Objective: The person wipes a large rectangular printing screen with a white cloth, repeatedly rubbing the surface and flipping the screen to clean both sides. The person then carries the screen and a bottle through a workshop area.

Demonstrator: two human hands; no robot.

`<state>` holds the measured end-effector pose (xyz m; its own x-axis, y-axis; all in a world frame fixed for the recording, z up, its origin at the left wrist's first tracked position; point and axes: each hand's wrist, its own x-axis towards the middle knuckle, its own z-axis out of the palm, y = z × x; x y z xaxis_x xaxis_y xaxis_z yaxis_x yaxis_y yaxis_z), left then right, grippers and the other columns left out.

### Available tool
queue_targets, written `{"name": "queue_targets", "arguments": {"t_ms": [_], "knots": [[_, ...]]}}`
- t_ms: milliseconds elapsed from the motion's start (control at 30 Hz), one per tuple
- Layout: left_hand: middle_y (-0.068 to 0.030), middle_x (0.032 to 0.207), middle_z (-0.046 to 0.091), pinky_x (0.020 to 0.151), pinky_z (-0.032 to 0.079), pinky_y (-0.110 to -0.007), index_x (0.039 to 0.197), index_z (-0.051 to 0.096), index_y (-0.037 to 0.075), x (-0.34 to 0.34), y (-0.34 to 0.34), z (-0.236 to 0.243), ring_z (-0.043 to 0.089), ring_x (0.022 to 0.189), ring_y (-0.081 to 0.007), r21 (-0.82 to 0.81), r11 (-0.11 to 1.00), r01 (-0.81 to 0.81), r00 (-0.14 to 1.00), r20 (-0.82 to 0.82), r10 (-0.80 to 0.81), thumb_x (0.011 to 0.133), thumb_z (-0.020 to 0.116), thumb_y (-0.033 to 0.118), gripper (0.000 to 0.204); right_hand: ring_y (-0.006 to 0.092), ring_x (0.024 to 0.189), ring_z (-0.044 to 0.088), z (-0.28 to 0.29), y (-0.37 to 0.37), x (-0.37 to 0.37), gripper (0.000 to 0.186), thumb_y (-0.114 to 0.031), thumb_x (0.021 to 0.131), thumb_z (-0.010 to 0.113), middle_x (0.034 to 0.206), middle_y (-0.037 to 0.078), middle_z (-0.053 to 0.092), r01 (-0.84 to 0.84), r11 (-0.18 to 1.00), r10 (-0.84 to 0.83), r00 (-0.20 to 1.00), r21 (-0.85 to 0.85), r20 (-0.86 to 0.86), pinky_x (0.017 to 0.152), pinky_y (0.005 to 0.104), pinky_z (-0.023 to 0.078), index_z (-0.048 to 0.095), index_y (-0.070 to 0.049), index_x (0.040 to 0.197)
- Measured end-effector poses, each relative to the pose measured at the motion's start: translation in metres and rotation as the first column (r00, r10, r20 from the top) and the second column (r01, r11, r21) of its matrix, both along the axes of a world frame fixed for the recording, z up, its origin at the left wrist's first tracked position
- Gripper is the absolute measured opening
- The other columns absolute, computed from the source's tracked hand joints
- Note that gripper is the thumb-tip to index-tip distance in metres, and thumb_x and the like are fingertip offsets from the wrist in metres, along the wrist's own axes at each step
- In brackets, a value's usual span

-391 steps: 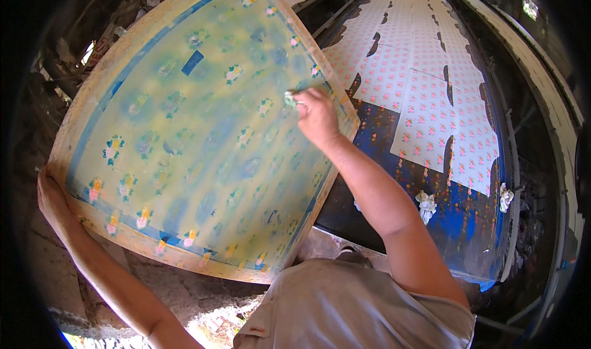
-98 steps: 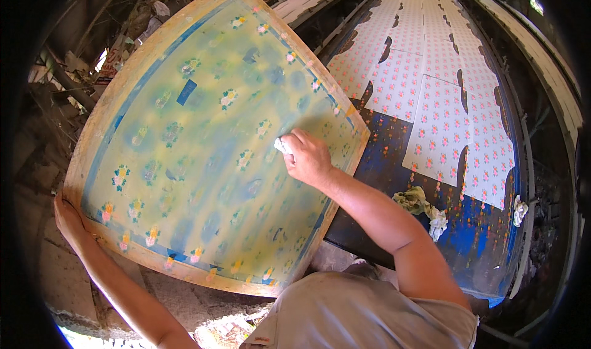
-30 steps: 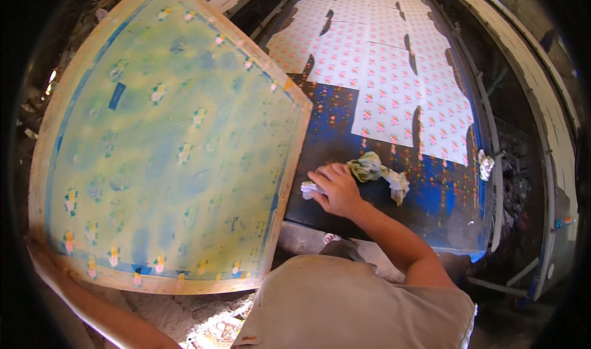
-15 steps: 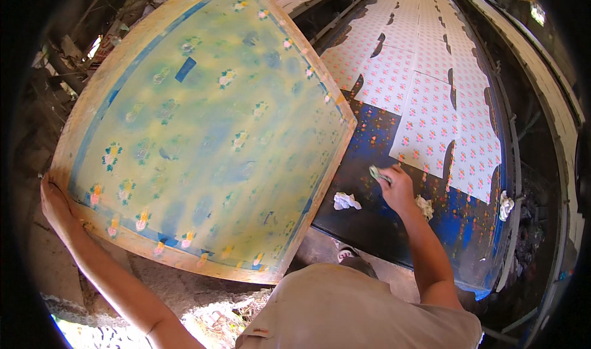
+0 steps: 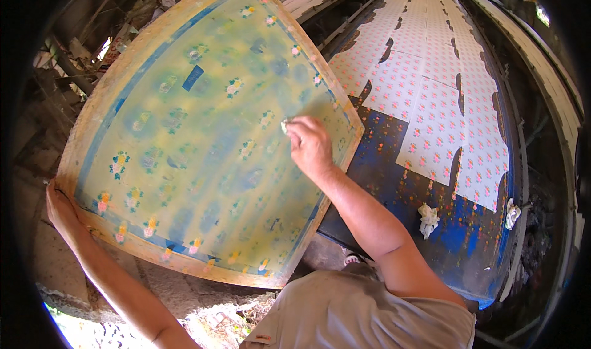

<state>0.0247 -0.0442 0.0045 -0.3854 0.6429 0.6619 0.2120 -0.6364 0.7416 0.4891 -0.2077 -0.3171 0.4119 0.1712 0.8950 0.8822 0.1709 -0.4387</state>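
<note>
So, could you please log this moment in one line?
left hand: on frame | right hand: holding rag at screen | table: sheets, white wads

stained wood-framed screen (image 5: 209, 146), pale rag (image 5: 284, 126)

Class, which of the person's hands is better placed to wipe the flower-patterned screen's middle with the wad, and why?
Probably the right hand: it pinches the wad over the screen, while the left hand holds the lower-left corner of the wooden frame.
</note>
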Motion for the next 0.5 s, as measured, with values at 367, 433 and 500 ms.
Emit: {"name": "queue_targets", "arguments": {"t_ms": [367,433,500], "knots": [[-0.0175,0.152,0.064,0.109,0.051,-0.04,0.149,0.066,0.006,-0.003,0.0,-0.003,0.064,0.134,-0.0303,-0.038,0.991,-0.125,0.988,-0.094,0.121,0.105,0.057,0.048,0.062,0.0304,0.089,0.071,-0.001,0.019,0.0,0.02,0.008,0.08,0.077,0.096,0.011,0.071,-0.068,0.994,0.056,0.991,0.091,0.125,0.075,0.0405,0.061,0.07,-0.005,0.093],[-0.0173,0.152,0.063,0.109,0.051,-0.04,0.15,0.065,0.006,-0.001,0.001,0.002,0.064,0.134,-0.0297,-0.077,0.994,-0.077,0.997,-0.022,0.076,0.106,0.057,0.047,0.061,0.0303,0.09,0.071,0.0,0.024,0.024,0.019,0.006,0.079,0.078,0.097,0.01,0.07,-0.04,0.999,0.036,0.992,0.035,0.124,0.076,0.0405,0.061,0.068,-0.006,0.091],[-0.0172,0.153,0.063,0.11,0.05,-0.041,0.15,0.065,0.006,0.001,0.001,0.001,0.064,0.133,-0.0295,-0.09,0.995,-0.045,0.999,0.011,0.046,0.106,0.056,0.046,0.06,0.0302,0.091,0.072,0.008,0.026,0.056,0.019,0.004,0.079,0.078,0.097,0.01,0.07,0.04,0.995,-0.036,0.998,-0.096,0.042,0.076,0.0407,0.061,0.068,-0.006,0.091]]}}
